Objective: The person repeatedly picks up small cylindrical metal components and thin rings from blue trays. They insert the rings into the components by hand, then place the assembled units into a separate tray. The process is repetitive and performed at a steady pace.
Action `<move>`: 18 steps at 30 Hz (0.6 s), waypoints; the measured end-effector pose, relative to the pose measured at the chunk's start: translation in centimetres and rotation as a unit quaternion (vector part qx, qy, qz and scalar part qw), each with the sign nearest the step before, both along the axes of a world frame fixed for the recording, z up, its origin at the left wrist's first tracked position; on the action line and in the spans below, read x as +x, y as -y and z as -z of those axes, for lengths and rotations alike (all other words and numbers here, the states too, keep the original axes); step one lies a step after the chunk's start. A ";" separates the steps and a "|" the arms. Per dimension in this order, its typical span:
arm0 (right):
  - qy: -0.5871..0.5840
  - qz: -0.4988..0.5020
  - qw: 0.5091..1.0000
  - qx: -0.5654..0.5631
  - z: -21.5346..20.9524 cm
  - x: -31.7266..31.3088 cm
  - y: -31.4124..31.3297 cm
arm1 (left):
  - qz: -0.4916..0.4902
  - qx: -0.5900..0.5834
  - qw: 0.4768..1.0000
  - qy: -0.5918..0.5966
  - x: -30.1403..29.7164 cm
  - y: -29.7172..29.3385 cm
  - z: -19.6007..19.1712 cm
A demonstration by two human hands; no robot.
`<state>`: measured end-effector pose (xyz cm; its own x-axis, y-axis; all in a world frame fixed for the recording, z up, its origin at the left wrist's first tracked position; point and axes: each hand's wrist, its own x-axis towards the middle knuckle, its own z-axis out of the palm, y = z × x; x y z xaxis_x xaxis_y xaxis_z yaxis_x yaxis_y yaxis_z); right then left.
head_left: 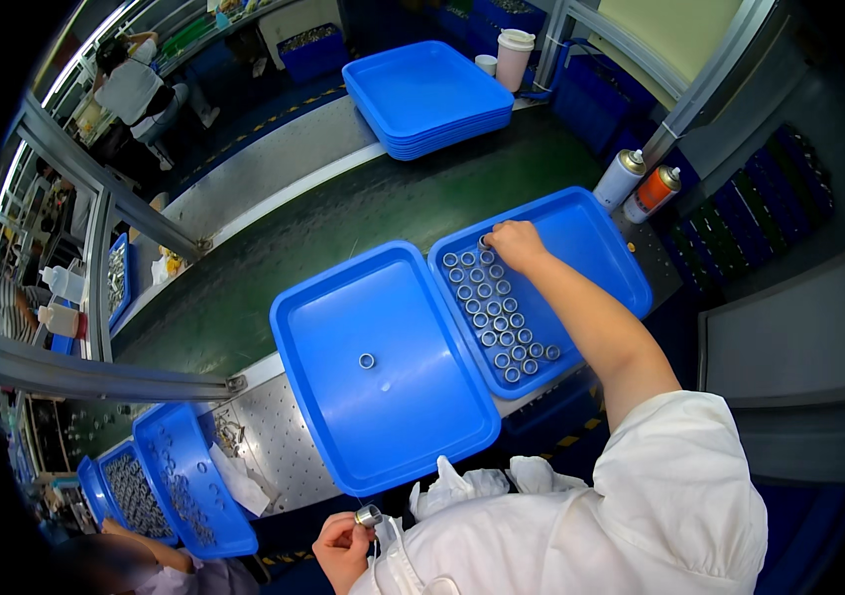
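Head view: one silver ring was held in the left hand (343, 548) while the right hand (517, 245) reached into a blue tray of rings.
The left hand's grip pinched its silver ring (369, 516) between thumb and fingers near the white-clothed torso, below the left blue tray (413, 426), where a single ring (367, 361) lay near the middle; the right hand's fingertips met at a ring (485, 241) at the far end of the close-set rings (499, 323) in the right blue tray (586, 233), though whether that grip pinched it I could not tell. Both trays sat side by side over the metal desk (289, 446) and a green strip (234, 288), with a white spray can (620, 180) and an orange one (652, 194) just beyond the right tray's corner.
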<state>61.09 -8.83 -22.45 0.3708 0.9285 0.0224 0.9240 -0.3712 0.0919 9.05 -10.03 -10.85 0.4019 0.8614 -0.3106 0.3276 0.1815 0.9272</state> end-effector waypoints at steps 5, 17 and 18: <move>-0.009 -0.001 1.000 0.019 0.7 -0.1 0.0 | 0.003 0.000 1.000 0.014 0.0 0.1 0.6; -0.013 -0.054 0.996 0.062 1.0 -0.4 -0.3 | 0.016 -0.077 0.997 0.001 -0.1 1.2 -0.9; -0.014 -0.057 0.997 0.059 0.9 -0.4 -0.3 | 0.017 -0.071 0.997 0.007 -0.1 1.3 -0.8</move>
<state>60.73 -8.56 -23.33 0.2647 0.9562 0.1249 0.9625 -0.2700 0.0277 8.95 -11.35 -10.01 0.4354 0.7948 -0.4228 0.3225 0.3008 0.8975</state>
